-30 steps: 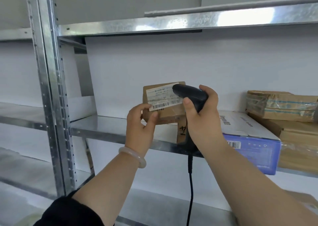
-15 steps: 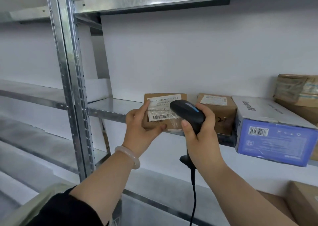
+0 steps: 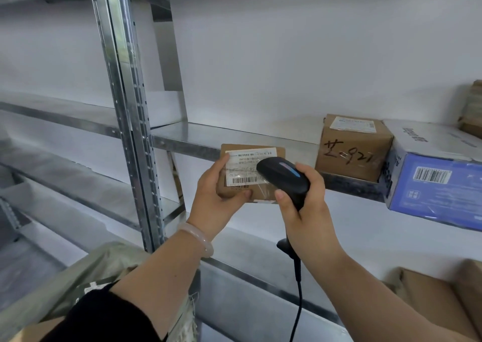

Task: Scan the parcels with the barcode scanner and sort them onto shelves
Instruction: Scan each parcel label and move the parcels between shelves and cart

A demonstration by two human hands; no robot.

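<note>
Nearest, at the lower left: a black sleeve (image 3: 104, 315) over an olive-green bag (image 3: 86, 271). Further out, a pale bangle (image 3: 198, 240) round the left wrist. Left hand (image 3: 216, 198) wrapped around a small brown parcel (image 3: 250, 174), thumb along its lower edge, fingers at its left side, held up in the air in front of the shelf edge with the white barcode label (image 3: 247, 169) facing the camera. Right hand (image 3: 305, 206) closed on the grip of a black barcode scanner (image 3: 284, 177), its head just in front of the label's right end, cable (image 3: 298, 289) hanging straight down. Behind, a metal shelf (image 3: 208, 135) on a perforated upright post (image 3: 130, 122). On that shelf to the right, a brown box with handwriting (image 3: 352, 151), touching a blue-and-white box (image 3: 438, 174) beside it. Far right edge, more cartons, partly cut off. Lower right, brown cardboard (image 3: 430, 289) on the shelf below. Beyond everything, a white wall (image 3: 287, 55).
</note>
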